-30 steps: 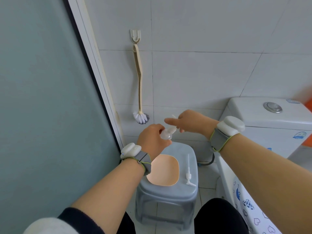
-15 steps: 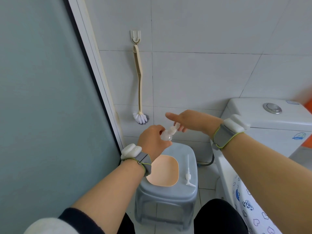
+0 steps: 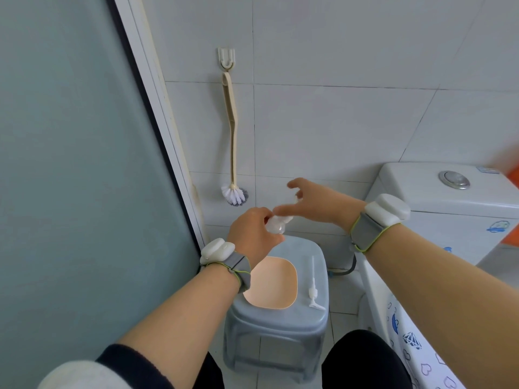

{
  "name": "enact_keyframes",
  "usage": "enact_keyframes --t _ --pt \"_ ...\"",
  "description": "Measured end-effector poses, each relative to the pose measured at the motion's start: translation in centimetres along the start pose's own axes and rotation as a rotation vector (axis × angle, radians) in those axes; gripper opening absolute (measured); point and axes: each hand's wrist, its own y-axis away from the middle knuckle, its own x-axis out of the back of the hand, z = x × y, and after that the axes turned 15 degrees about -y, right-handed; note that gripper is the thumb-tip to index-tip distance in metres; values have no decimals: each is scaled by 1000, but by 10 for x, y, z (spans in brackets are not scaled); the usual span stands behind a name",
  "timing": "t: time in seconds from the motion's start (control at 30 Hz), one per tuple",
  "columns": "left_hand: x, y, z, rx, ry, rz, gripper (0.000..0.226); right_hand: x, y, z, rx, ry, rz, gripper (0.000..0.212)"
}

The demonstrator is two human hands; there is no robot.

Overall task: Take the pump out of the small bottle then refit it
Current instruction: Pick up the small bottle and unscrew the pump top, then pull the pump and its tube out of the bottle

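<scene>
My left hand [image 3: 252, 234] is closed around a small clear bottle [image 3: 274, 227], held tilted above the far end of a grey stool [image 3: 320, 265]. A white pump [image 3: 288, 219] sits in the bottle's neck and points up to the right. My right hand [image 3: 317, 204] hovers at the pump with its fingers spread; the thumb tip lies against the pump's collar and the index finger is lifted clear. Most of the bottle is hidden by my left fingers. A second white pump with a long tube [image 3: 313, 287] lies loose on the stool's right side.
A shallow peach dish [image 3: 283, 299] rests on the stool. A toilet brush [image 3: 233, 164] hangs from a wall hook behind. A white toilet cistern [image 3: 449, 203] stands on the right, and a teal door panel [image 3: 70, 164] fills the left. My knees flank the stool.
My right hand had its fingers pinched on the pump; now they have spread apart and the index finger has lifted. My left hand and the bottle have barely moved.
</scene>
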Motion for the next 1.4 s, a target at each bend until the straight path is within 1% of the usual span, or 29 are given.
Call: enact_keyframes --t 0.07,0.1,0.17,0.27,0.37,0.43,0.6,0.73,0.9,1.07,1.17,1.27,1.4 --pt "1 0 1 -1 -9 4 31 0 -3 -1 -114 0 17 68" --pt "1 0 2 -5 -16 7 31 1 -4 -1 -158 15 4 69" --pt "1 -1 3 -9 -25 10 31 -1 -3 -1 -185 0 -31 62" --pt "1 -1 4 -13 -35 9 34 -3 0 0 -111 -58 -30 39" --pt "1 -1 3 -16 -27 5 33 -3 2 -5 -42 -59 -39 24" --pt "1 -1 2 -6 -12 2 33 -2 3 -7 10 -55 -44 18" --pt "2 -1 -3 11 2 -6 34 1 2 -8 64 -169 -14 18" --pt "1 0 -9 32 16 -19 34 8 -4 -5 59 -300 64 12" --pt "1 1 -13 86 66 -28 36 23 -9 1 37 -406 178 18" --pt "2 0 -17 148 112 -11 31 39 -13 12 -35 -573 284 10" --pt "1 0 -20 177 132 12 30 36 -16 26 -112 -685 314 16" --pt "-2 -2 -23 202 153 37 28 19 -21 44 -190 -714 334 23" --pt "-10 -6 -29 208 168 61 27 -17 -27 68 -225 -743 376 19"
